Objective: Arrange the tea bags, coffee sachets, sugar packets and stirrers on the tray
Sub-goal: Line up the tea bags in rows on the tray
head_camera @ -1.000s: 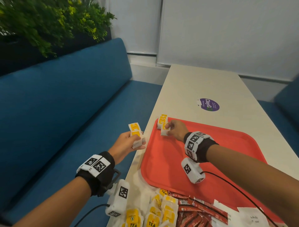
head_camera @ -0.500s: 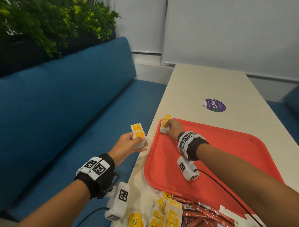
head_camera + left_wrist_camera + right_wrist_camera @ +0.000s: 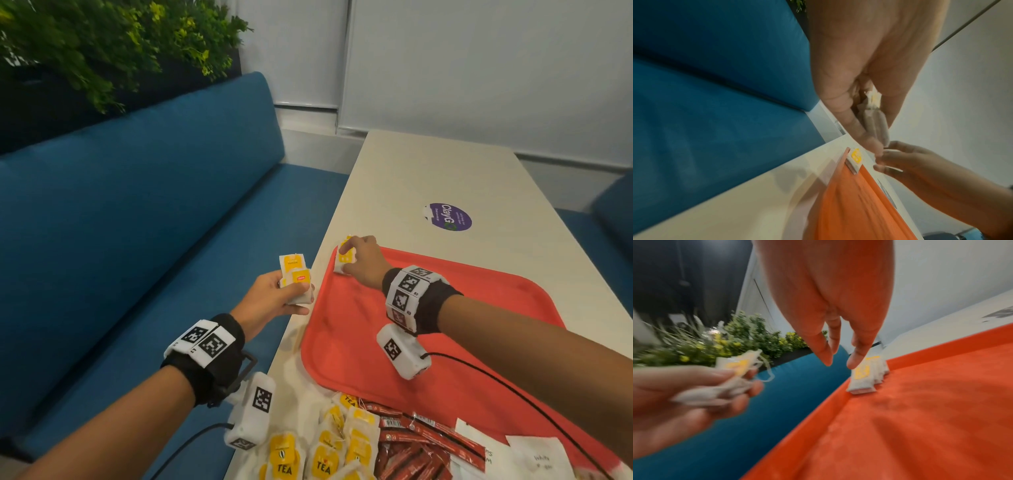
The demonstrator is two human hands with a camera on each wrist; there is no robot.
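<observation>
Red tray (image 3: 462,342) lies on the table (image 3: 428,171), much as half a second ago; the right hand (image 3: 363,263) still sits at its 11 o'clock corner, on the placed bags (image 3: 344,260). In the right wrist view the fingers (image 3: 857,356) hang straight, one tip touching the top bag; they are not curled round it, whereas a second ago the hand gripped bags just above that corner. The left hand (image 3: 274,298) stays off the table's edge over the sofa (image 3: 137,240), clamped on a small stack of tea bags (image 3: 295,274). How many bags it holds is unclear. Loose bags (image 3: 322,448), red sachets (image 3: 421,442) and white packets (image 3: 534,455) crowd the 6 o'clock edge, partly cut off. A purple sticker (image 3: 448,217) lies at 12 o'clock.
</observation>
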